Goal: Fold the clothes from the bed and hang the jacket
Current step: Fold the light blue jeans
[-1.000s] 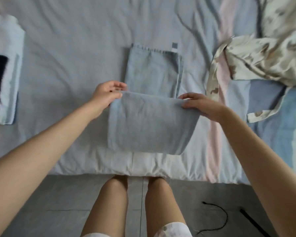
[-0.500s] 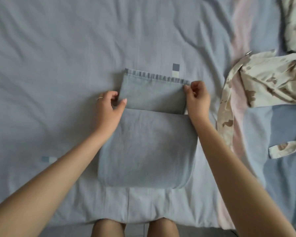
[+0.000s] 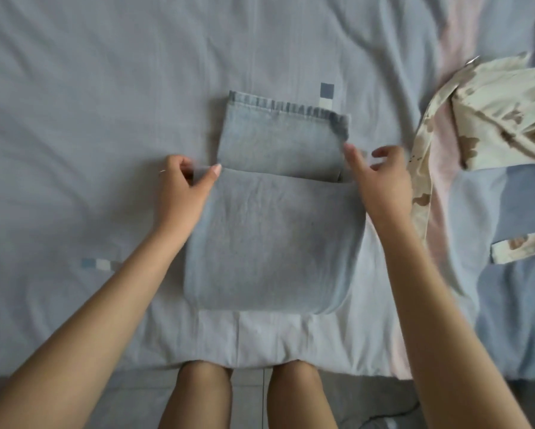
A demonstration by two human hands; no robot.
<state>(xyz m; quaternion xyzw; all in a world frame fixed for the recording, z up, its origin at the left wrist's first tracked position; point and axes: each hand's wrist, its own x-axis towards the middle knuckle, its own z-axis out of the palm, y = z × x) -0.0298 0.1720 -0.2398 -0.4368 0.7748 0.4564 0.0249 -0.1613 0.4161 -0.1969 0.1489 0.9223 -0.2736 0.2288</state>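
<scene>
Light blue jeans [image 3: 272, 239] lie folded on the bed [image 3: 89, 119], their hem end pointing away from me and a wider folded layer over the near part. My left hand [image 3: 182, 193] is at the left corner of that layer's far edge, thumb on top and fingers curled behind, pinching it. My right hand [image 3: 380, 181] is beside the right corner, fingers spread and blurred, with the index tip close to the jeans' right edge and nothing held. A cream garment with brown camouflage patches [image 3: 495, 119], probably the jacket, lies crumpled at the right.
The bed sheet is pale blue with pink and darker blue stripes [image 3: 445, 187] at the right. A loose camouflage strap [image 3: 519, 247] lies on those stripes. My legs [image 3: 204, 397] stand against the bed's near edge on a grey floor.
My right hand has let go of the jeans' right edge and spread its fingers. My left hand stays at the left corner. The folded layer has settled flat.
</scene>
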